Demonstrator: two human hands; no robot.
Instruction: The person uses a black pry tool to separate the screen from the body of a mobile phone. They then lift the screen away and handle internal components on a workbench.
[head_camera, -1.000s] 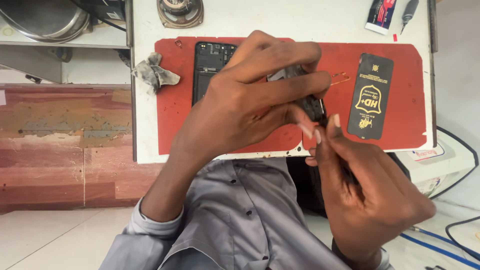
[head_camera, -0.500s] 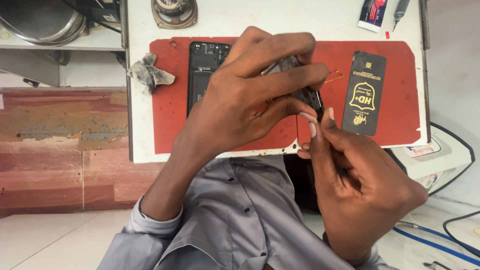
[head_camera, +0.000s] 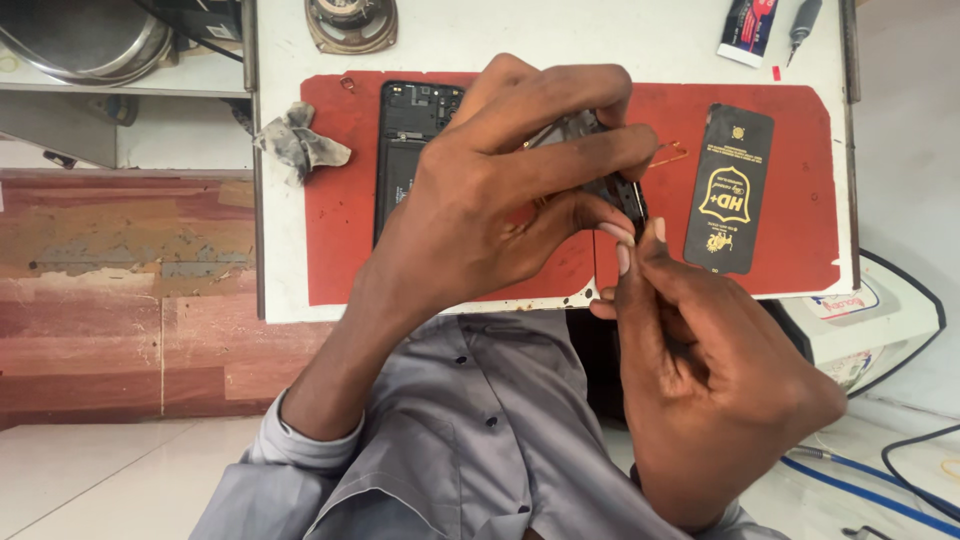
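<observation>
My left hand (head_camera: 500, 190) is wrapped around a dark phone part (head_camera: 612, 180), holding it above a red work mat (head_camera: 340, 240). My right hand (head_camera: 700, 360) comes up from below, its thumb and forefinger pinched at the part's lower corner. An opened black phone body (head_camera: 405, 150) lies on the mat, partly hidden behind my left hand. Most of the held part is covered by my fingers.
A black screen-protector packet (head_camera: 728, 190) lies on the mat's right side. A crumpled grey cloth (head_camera: 298, 142) sits at the mat's left edge. A round speaker (head_camera: 350, 20), a small tube (head_camera: 748, 28) and a pen-like tool (head_camera: 803, 20) rest along the white table's far edge. Cables lie at lower right.
Both hands stay on the phone part. My right fingertips have shifted slightly along its lower edge. The view has drifted a little.
</observation>
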